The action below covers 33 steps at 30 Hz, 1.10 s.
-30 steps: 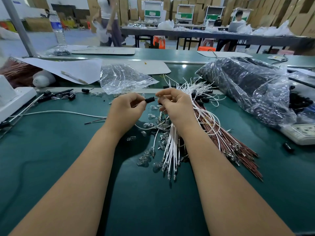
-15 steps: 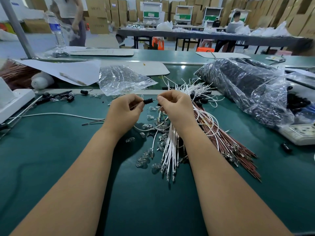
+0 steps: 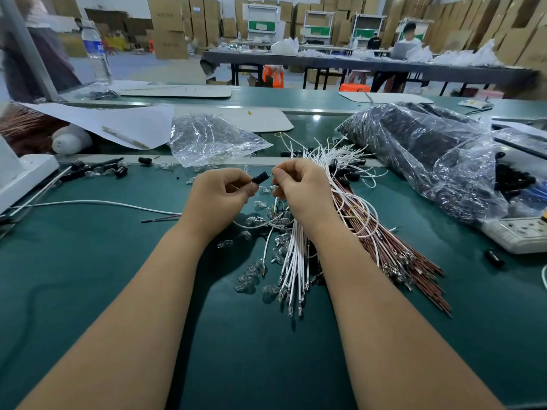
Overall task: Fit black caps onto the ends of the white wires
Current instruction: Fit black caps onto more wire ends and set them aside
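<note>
My left hand (image 3: 217,195) pinches a small black cap (image 3: 260,176) between thumb and fingers, its open end facing right. My right hand (image 3: 302,190) pinches the end of a white wire (image 3: 273,173) just beside the cap; whether they touch is too small to tell. That wire loops down under my hands. A bundle of white wires (image 3: 291,261) lies on the green mat (image 3: 88,261) under my right wrist, with brown wires (image 3: 399,255) fanned out to its right. Several capped wire ends (image 3: 346,170) lie behind my right hand.
Small glass bulbs (image 3: 251,279) are scattered near the bundle. A clear bag (image 3: 207,137) lies behind my left hand and a big bag of black parts (image 3: 429,152) at the right. Loose black caps (image 3: 118,170) sit at the left, a power strip (image 3: 515,232) at the right edge.
Both hands stay close together over the wires, and the cap and wire end remain almost tip to tip. A person in the background has walked off to the left.
</note>
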### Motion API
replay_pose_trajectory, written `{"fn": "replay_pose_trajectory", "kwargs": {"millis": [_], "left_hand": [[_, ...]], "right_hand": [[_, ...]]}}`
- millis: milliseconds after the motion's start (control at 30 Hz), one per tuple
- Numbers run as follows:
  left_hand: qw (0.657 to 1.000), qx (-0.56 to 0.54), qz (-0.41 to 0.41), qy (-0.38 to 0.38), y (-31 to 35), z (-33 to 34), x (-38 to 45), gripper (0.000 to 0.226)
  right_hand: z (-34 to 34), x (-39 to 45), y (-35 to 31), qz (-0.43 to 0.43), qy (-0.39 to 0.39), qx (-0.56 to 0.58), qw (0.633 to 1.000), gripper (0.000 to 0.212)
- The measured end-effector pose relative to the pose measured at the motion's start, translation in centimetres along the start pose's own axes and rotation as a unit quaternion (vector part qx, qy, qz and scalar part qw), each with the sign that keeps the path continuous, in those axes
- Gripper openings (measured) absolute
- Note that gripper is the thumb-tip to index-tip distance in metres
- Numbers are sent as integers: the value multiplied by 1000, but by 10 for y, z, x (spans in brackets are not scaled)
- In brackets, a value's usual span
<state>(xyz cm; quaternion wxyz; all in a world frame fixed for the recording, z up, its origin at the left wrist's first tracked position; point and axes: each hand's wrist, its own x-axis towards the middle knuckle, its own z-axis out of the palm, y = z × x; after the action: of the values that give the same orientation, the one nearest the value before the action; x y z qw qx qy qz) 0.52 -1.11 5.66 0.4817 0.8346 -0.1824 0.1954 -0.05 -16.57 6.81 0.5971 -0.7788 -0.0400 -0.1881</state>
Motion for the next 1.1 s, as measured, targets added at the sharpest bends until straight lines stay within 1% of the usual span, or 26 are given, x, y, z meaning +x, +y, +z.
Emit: {"fn": "replay_pose_trajectory", "kwargs": {"millis": [133,300,400,467,533,600,700,800,967,1067,1100], "left_hand": [[999,-32,-15,-7,2,-1,0,12],[998,-57,-12,-4,5,-1,-1,20],[998,-56,-16,7,5,-1,-1,15],[998,-44,-28,21,3,-1,0,11],[998,-24,-36,36,1,-1,1,10],[998,-19,-40,39,2,-2,2,10],[999,-33,-29,16,4,-2,4,8],[998,-47,-34,-13,5,-2,5,4],[995,-62,-50,-62,3,-4,8,24],[994,-77,-53,-61,1,-5,8,22],[994,-79,-53,-51,1,-5,7,19]], "right_hand": [[0,0,1,-10,9,-8,1000,11],[3,-3,-1,-25,4,-33,999,8],[5,-6,-2,-40,6,-39,998,12],[8,-9,-3,-66,5,-64,996,9],[10,-11,-4,-80,4,-61,995,5],[9,-10,-3,-83,7,-52,995,6],[9,-9,-2,-83,11,-41,996,3],[10,-8,-2,-77,14,-38,996,7],[6,-5,1,-72,18,-64,995,15],[6,-5,0,-66,14,-79,995,4],[6,-5,0,-71,6,-100,993,6]]}}
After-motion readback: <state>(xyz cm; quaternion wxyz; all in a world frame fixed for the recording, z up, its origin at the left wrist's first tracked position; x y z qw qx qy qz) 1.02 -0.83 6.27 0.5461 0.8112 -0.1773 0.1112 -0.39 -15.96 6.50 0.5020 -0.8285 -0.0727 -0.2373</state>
